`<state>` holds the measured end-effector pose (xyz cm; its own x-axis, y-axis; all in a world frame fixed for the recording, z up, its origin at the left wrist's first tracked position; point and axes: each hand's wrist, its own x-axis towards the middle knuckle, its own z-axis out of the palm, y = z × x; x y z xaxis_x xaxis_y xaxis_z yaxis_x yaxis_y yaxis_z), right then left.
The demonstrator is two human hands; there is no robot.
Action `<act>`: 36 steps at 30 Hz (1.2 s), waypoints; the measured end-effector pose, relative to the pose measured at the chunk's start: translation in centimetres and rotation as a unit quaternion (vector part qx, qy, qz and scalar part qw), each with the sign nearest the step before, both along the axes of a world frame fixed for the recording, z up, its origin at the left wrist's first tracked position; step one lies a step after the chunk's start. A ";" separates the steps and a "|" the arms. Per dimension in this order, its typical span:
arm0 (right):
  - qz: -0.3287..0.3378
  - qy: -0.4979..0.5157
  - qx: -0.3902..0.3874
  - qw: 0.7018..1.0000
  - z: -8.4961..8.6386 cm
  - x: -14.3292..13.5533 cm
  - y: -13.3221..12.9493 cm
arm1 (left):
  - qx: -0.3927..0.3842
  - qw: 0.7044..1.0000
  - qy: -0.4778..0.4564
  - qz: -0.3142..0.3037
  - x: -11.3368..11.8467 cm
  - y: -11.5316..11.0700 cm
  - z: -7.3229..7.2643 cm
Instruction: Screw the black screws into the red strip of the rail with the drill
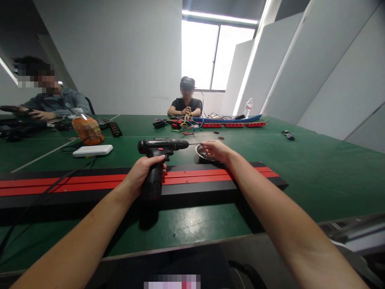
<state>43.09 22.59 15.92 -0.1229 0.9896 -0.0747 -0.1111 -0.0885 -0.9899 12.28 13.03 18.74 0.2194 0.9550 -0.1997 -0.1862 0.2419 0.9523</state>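
Observation:
My left hand (143,173) is wrapped round the grip of a black cordless drill (154,170), which points to the right with a long thin bit (195,144) in its chuck. At the bit's tip, the fingers of my right hand (217,150) are pinched together; whether a small piece sits between them is too small to tell. Just below and behind those fingers stands a metal bowl (199,154) with small dark pieces in it. Under both forearms a long black bar with red strips (192,176) lies across the green table (325,176).
A white power bank (93,151) with a cable and an orange drink bottle (88,129) stand at left. Farther back lie coloured wires (188,120), red socket strips (234,125) and a clear bottle (248,107). Two people sit at the table, one at left (64,100), one opposite (185,105).

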 end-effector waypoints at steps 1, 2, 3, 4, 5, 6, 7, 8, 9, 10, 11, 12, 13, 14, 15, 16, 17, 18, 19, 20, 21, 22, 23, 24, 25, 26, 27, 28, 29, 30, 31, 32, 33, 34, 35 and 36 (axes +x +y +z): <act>0.000 0.000 -0.002 1.000 0.0 0.0 0.0 | 0.000 1.000 -0.001 0.002 0.0 0.0 0.0; 0.000 0.000 -0.005 1.000 0.1 0.0 0.0 | 0.000 1.000 -0.002 0.004 0.0 0.0 0.1; 0.000 0.000 -0.008 1.000 0.1 -0.1 0.0 | 0.000 1.000 -0.003 0.005 0.1 0.0 0.1; 0.000 0.000 -0.012 1.000 0.2 -0.1 -0.1 | -0.001 1.000 -0.003 0.004 0.1 -0.1 0.1; 0.002 -0.002 -0.016 1.000 0.2 -0.2 -0.1 | -0.003 1.000 -0.003 0.002 0.1 -0.1 0.2; 0.004 -0.005 -0.020 1.000 0.3 -0.2 -0.2 | -0.005 1.000 -0.003 0.000 0.1 -0.1 0.2; 0.007 -0.008 -0.024 1.000 0.4 -0.3 -0.2 | -0.007 1.000 -0.003 -0.002 0.1 -0.1 0.2; 0.009 -0.011 -0.027 1.000 0.4 -0.3 -0.3 | -0.007 1.000 -0.004 -0.002 0.1 -0.1 0.2; 0.012 -0.012 -0.030 0.999 0.5 -0.4 -0.4 | -0.008 1.000 -0.005 -0.001 0.1 -0.1 0.2; 0.015 -0.013 -0.032 0.999 0.6 -0.4 -0.5 | -0.009 1.000 -0.004 0.000 0.1 -0.1 0.2; 0.017 -0.013 -0.034 0.999 0.6 -0.4 -0.5 | -0.010 1.000 -0.004 0.001 0.1 -0.1 0.2; 0.018 -0.013 -0.036 0.999 0.6 -0.5 -0.6 | -0.011 1.000 -0.005 0.001 0.1 -0.2 0.2; 0.018 -0.014 -0.038 0.999 0.7 -0.5 -0.6 | -0.011 1.000 -0.006 0.002 0.1 -0.2 0.2; 0.016 -0.015 -0.040 0.999 0.7 -0.5 -0.6 | -0.011 1.000 -0.006 0.003 0.1 -0.2 0.2; 0.015 -0.016 -0.041 0.999 0.7 -0.5 -0.7 | -0.010 1.000 -0.008 0.003 0.1 -0.2 0.2; 0.014 -0.016 -0.041 0.999 0.7 -0.6 -0.7 | -0.009 1.000 -0.009 0.003 0.1 -0.2 0.2; 0.013 -0.015 -0.041 0.999 0.8 -0.6 -0.7 | -0.008 1.000 -0.010 0.003 0.1 -0.2 0.2; 0.012 -0.015 -0.042 0.999 0.8 -0.6 -0.7 | -0.008 1.000 -0.010 0.003 0.1 -0.2 0.2; 0.011 -0.015 -0.042 0.999 0.8 -0.6 -0.8 | -0.007 1.000 -0.010 0.002 0.1 -0.1 0.2; 0.010 -0.016 -0.044 0.999 0.9 -0.7 -0.8 | -0.006 1.000 -0.009 0.001 0.1 -0.1 0.2; 0.010 -0.017 -0.044 0.999 0.9 -0.7 -0.9 | -0.005 1.000 -0.009 0.001 0.1 -0.1 0.1; 0.011 -0.019 -0.044 0.999 0.9 -0.7 -0.9 | -0.003 1.000 -0.009 0.003 0.1 -0.1 0.1; 0.012 -0.021 -0.043 0.999 1.0 -0.8 -0.9 | -0.001 1.000 -0.010 0.005 0.1 -0.1 0.1; 0.013 -0.022 -0.042 0.999 1.0 -0.8 -0.9 | 0.001 1.000 -0.011 0.006 0.0 -0.1 0.0; 0.012 -0.023 -0.042 0.999 1.0 -0.8 -0.9 | 0.002 1.000 -0.012 0.008 0.0 -0.1 0.0; 0.011 -0.023 -0.041 0.999 1.0 -0.8 -0.9 | 0.002 1.000 -0.013 0.008 0.0 -0.1 0.1; 0.008 -0.023 -0.042 0.999 1.0 -0.8 -0.9 | 0.000 1.000 -0.012 0.006 0.0 -0.1 0.1; 0.006 -0.022 -0.042 0.999 0.9 -0.8 -0.9 | -0.001 1.000 -0.012 0.004 0.0 -0.1 0.1; 0.005 -0.020 -0.042 0.999 0.9 -0.7 -0.8 | -0.003 1.000 -0.011 0.003 0.0 -0.1 0.2; 0.006 -0.017 -0.040 0.999 0.9 -0.7 -0.8 | -0.005 1.000 -0.009 0.004 0.0 -0.1 0.2; 0.008 -0.015 -0.037 0.999 0.8 -0.7 -0.8 | -0.006 1.000 -0.008 0.005 0.0 -0.1 0.3; 0.009 -0.014 -0.034 0.999 0.7 -0.7 -0.7 | -0.007 1.000 -0.006 0.006 0.0 -0.1 0.3; 0.010 -0.012 -0.031 0.999 0.7 -0.6 -0.7 | -0.007 1.000 -0.006 0.008 0.0 -0.1 0.3; 0.010 -0.012 -0.028 0.999 0.6 -0.6 -0.7 | -0.007 1.000 -0.005 0.010 0.0 -0.1 0.3; 0.009 -0.012 -0.026 1.000 0.6 -0.6 -0.6 | -0.007 1.000 -0.005 0.010 0.0 -0.1 0.2; 0.007 -0.013 -0.025 1.000 0.6 -0.6 -0.6 | -0.007 1.000 -0.006 0.009 0.0 -0.1 0.2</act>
